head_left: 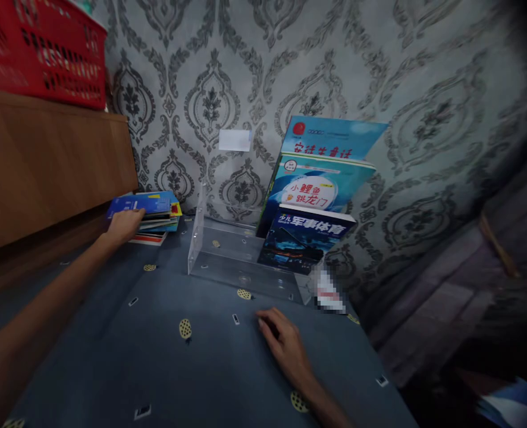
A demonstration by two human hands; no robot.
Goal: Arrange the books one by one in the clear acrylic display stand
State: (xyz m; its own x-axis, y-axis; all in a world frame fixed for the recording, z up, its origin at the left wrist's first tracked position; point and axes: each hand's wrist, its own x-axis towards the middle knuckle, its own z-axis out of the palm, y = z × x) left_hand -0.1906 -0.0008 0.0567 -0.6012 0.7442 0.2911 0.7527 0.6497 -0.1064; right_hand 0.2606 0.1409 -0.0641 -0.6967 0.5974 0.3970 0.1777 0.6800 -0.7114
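My left hand reaches to a stack of books at the left. Its fingers are closed on the near edge of the blue book on top; part of the grip is hidden. Low over the dark tablecloth, my right hand is loosely curled with nothing in it. In front of it stands a clear acrylic tiered book rack. Three books lean upright in the rack's right half: a dark blue one in front, a teal one in the middle and a light blue one behind.
A wooden cabinet carrying a red plastic basket borders the left side. Patterned wallpaper rises behind the rack, with a white card in front of it. A blurred-out white item sits by the rack's right end. The tablecloth ends at the right.
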